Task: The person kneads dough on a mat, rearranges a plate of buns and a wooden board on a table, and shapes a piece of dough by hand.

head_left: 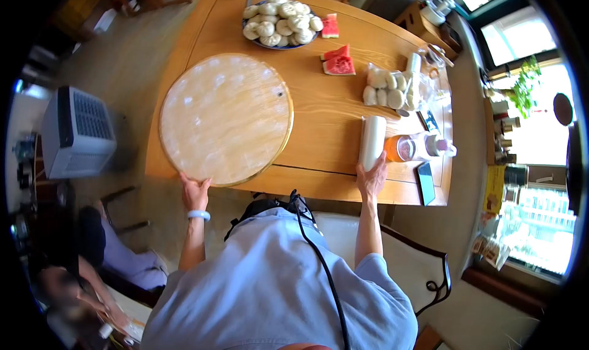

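A large round wooden board [224, 117], dusted with white flour, lies on the left part of the table. My left hand [195, 193], with a light bracelet at the wrist, is closed on the board's near edge. My right hand [372, 177] grips the near end of a white roll [373, 140], which looks like rolled plastic film or bags and lies lengthwise on the table. Beside that roll, to its right, a clear bottle with orange liquid [405, 148] lies on its side. Part of my right fingers is hidden around the roll.
On the wooden table [319, 123] are a plate of steamed buns [282, 22], watermelon pieces [338, 60], a bag of buns [386, 87] and a phone [426, 183]. A chair [417, 264] stands behind me. Another person [126, 252] sits at lower left, near a grey appliance [80, 132].
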Tool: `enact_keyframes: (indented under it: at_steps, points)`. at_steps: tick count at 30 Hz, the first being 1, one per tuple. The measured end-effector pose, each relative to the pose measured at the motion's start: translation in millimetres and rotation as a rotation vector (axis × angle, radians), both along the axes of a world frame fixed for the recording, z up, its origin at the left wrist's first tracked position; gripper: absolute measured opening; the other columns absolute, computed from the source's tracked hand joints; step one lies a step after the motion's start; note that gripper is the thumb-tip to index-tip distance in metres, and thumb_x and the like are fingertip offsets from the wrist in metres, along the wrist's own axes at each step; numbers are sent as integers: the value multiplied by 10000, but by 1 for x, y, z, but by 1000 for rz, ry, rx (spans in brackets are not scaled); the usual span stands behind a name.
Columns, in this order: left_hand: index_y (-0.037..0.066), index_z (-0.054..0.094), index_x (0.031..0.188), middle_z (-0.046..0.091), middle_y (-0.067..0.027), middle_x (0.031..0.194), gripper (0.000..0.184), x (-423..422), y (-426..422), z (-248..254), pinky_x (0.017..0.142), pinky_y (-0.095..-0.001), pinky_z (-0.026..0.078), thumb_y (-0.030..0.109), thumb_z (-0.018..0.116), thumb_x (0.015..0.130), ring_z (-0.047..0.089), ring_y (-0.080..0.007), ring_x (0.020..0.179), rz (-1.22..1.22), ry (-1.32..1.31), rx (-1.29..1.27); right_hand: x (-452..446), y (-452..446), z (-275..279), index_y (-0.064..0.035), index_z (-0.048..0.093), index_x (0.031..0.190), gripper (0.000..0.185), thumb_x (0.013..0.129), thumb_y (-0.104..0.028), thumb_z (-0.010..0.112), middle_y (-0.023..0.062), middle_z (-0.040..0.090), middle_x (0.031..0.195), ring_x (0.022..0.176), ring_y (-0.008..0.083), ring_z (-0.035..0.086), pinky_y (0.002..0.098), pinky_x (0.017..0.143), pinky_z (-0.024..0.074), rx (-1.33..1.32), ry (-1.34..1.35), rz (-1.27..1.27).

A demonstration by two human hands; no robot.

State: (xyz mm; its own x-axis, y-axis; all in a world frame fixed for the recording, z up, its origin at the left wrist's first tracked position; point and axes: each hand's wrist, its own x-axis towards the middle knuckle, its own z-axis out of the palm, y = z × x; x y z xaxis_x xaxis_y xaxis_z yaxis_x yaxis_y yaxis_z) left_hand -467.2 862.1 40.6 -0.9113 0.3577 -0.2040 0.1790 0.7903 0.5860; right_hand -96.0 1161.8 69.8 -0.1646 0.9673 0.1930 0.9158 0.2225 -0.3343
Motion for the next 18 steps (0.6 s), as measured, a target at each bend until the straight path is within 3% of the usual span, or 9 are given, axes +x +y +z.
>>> enact_keyframes:
  at_steps: [3,9,11,15,17,18]
  points:
    - [-65,268,1361,642,-187,974,952,13,26,28,735,-402,491,327,788,666,624,-346,888,58,-103,-120,1,8,3,6,250,1399,827,727,-235,668,233,551,1064,941,375,513,469,827,414,-21,4,44]
    - [-86,245,1371,639,-109,777,963,16,34,-6,688,-339,493,258,800,663,623,-236,745,56,-96,39,12,26,1,-6,240,1408,837,736,-224,690,251,526,1080,946,386,516,469,814,427,-73,17,138]
    - [-92,249,1365,618,-83,703,927,20,39,7,662,-340,489,228,788,682,603,-224,683,45,-72,28,21,26,0,12,236,1406,821,768,-252,682,257,511,1100,962,384,502,471,841,409,-28,14,205]
    - [-59,268,1369,554,-63,711,827,37,42,11,669,-327,472,160,748,732,540,-195,668,128,13,36,51,12,8,33,326,1322,677,820,-270,665,234,497,1108,1055,358,469,460,914,379,-16,172,187]
    - [-31,288,1370,515,-57,743,768,46,30,-20,676,-314,463,128,723,758,506,-180,672,126,199,115,72,2,14,0,360,1302,665,804,-271,707,154,473,1198,1102,264,457,406,906,395,-65,383,-100]
    - [10,314,1373,484,-58,828,703,63,45,-2,697,-293,456,101,691,787,492,-162,714,175,206,132,82,9,17,-10,359,1299,676,792,-270,721,142,465,1199,1102,257,452,404,903,397,-56,446,-213]
